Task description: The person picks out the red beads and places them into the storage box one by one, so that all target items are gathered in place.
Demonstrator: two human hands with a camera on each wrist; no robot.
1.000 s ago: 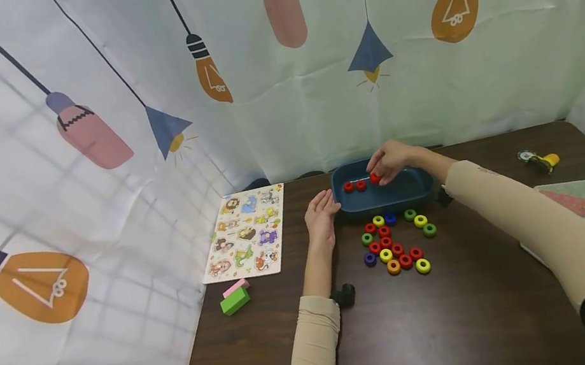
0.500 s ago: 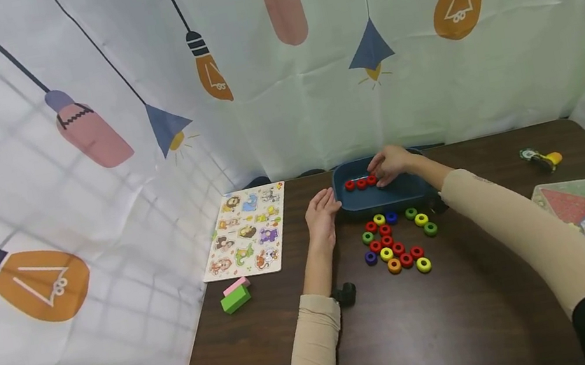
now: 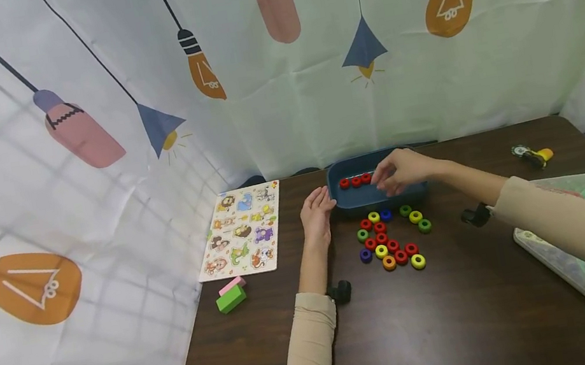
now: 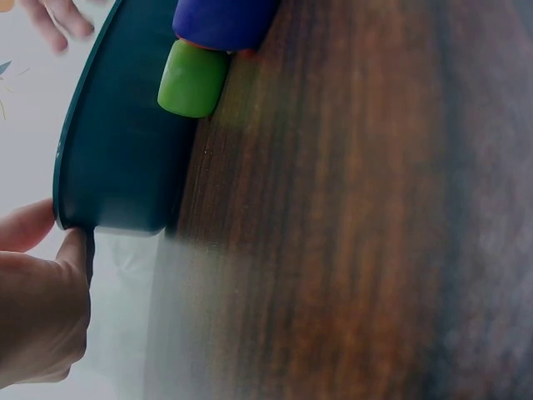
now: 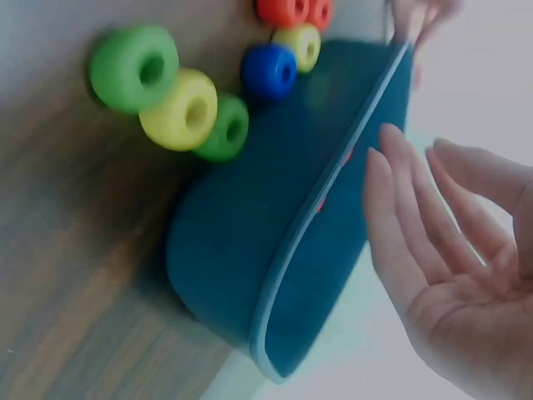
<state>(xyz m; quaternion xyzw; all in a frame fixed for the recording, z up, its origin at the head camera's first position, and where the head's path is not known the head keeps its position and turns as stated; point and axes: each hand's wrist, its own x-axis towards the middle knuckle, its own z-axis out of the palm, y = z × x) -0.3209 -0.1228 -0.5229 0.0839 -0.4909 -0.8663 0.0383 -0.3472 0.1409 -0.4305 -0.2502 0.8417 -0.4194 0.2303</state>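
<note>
My left hand (image 3: pixel 316 214) holds the left end of a dark blue plastic tray (image 3: pixel 382 194); in the left wrist view its thumb and finger sit on either side of the rim. Three red rings (image 3: pixel 356 181) form a row inside, near the tray's left part. Over the tray's right half is my right hand (image 3: pixel 402 169), holding nothing, its fingers loosely bent. The right wrist view shows that right hand (image 5: pixel 458 242) just above the rim. Several coloured rings lie on the table before the tray, among them a green one (image 5: pixel 133 71) and a yellow one (image 3: pixel 418 261).
A board with animal pictures (image 3: pixel 242 229) lies at the left, with a green block (image 3: pixel 231 299) and a pink block (image 3: pixel 232 285) near it. On the right are a clear-lidded box (image 3: pixel 562 266) and a small yellow-handled object (image 3: pixel 534 155). A printed curtain (image 3: pixel 301 97) hangs behind the table.
My right hand set a red ring into the row in the tray, let go, and drew back up and to the right. The left hand stayed at the tray's end.
</note>
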